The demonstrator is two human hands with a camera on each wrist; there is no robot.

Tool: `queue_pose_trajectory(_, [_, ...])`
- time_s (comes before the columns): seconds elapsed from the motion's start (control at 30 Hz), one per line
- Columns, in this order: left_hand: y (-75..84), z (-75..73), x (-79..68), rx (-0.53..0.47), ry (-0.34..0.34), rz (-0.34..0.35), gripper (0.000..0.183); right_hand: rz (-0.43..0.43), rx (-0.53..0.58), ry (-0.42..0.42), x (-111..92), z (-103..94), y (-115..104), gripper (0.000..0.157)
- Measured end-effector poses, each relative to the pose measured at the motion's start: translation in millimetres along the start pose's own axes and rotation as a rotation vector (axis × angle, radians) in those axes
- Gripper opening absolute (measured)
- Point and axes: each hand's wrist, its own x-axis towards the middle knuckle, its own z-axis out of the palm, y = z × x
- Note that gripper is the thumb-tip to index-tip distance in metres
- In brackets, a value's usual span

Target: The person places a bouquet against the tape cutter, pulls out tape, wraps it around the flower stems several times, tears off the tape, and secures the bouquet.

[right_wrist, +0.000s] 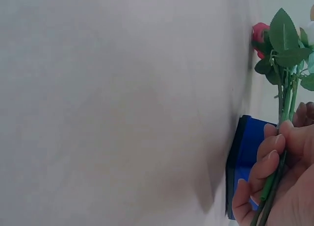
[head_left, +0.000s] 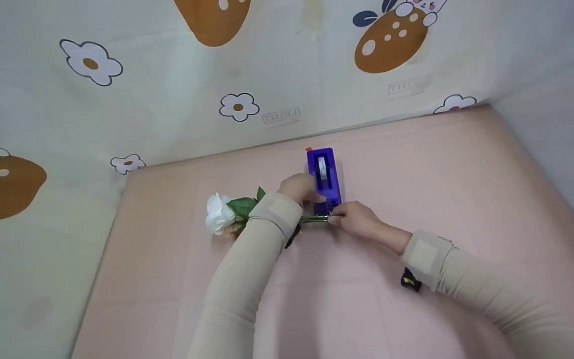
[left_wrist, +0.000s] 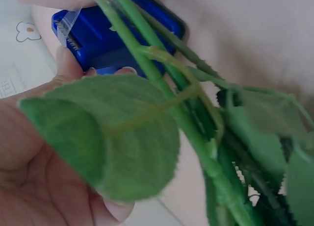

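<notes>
A bunch of roses with green stems [head_left: 313,219] lies across the front of a blue tape dispenser [head_left: 331,185]. My right hand [head_left: 359,219] pinches the stems near their lower ends, just right of the dispenser. My left hand [head_left: 299,188] holds the dispenser's front part, thumb and fingertips against it in the left wrist view. A strip of clear tape [left_wrist: 70,24] runs from the toothed cutter toward the stems. The white rose [head_left: 218,213] points left; a red rose [right_wrist: 260,38] shows in the right wrist view. A large leaf [left_wrist: 113,133] hides part of my left hand.
Pale pink cloth [head_left: 177,279] covers the table. Behind its back edge stands a white patterned curtain or wall covering [head_left: 167,99]. A black wrist device [head_left: 410,280] sits below the right sleeve cuff.
</notes>
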Motion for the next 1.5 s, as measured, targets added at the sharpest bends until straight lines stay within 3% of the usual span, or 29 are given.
queue_pose_trajectory(0.2, [9.7, 3.0, 0.5, 0.151, 0.0, -0.035, 0.039, -0.013, 0.03, 0.013, 1, 2.4, 4, 0.019])
queue_pose_trajectory(0.3, [12.5, 5.8, 0.6, 0.162, -0.015, -0.059, 0.041, -0.026, -0.007, 0.012, -1, 10.0, 12, 0.018])
queue_pose_trajectory(0.43, [11.7, 9.9, -1.4, 0.096, -0.026, -0.061, 0.038, -0.048, -0.043, 0.012, -6, 19.9, 21, 0.018])
queue_pose_trajectory(0.53, [10.6, 10.0, -1.9, 0.061, -0.035, -0.051, 0.036, -0.053, -0.008, 0.007, -6, 20.6, 23, 0.018])
queue_pose_trajectory(0.7, [5.1, 4.1, 0.5, 0.087, -0.097, 0.034, 0.037, -0.055, 0.027, -0.023, -4, 19.1, 22, 0.019])
queue_pose_trajectory(0.87, [-3.1, -1.4, 4.8, -0.062, -0.173, 0.033, 0.046, -0.062, 0.058, -0.03, -4, 18.7, 22, 0.019])
queue_pose_trajectory(0.93, [-3.7, -0.6, 5.3, -0.056, -0.155, 0.046, 0.049, -0.075, 0.053, -0.022, -4, 18.3, 21, 0.019])
queue_pose_trajectory(1.07, [0.3, 4.2, 4.7, 0.065, -0.049, 0.075, 0.047, -0.087, 0.049, -0.015, -3, 17.1, 20, 0.019])
queue_pose_trajectory(1.2, [7.7, 7.3, 2.6, 0.18, 0.02, 0.061, 0.046, -0.079, 0.043, -0.006, -2, 15.6, 19, 0.019])
queue_pose_trajectory(1.37, [16.7, 10.1, -0.1, 0.331, 0.059, 0.08, 0.049, -0.095, 0.006, 0.022, -2, 15.9, 20, 0.019])
queue_pose_trajectory(1.5, [20.7, 14.1, 0.3, 0.36, 0.063, 0.063, 0.05, -0.119, -0.031, 0.053, -3, 19.9, 22, 0.019])
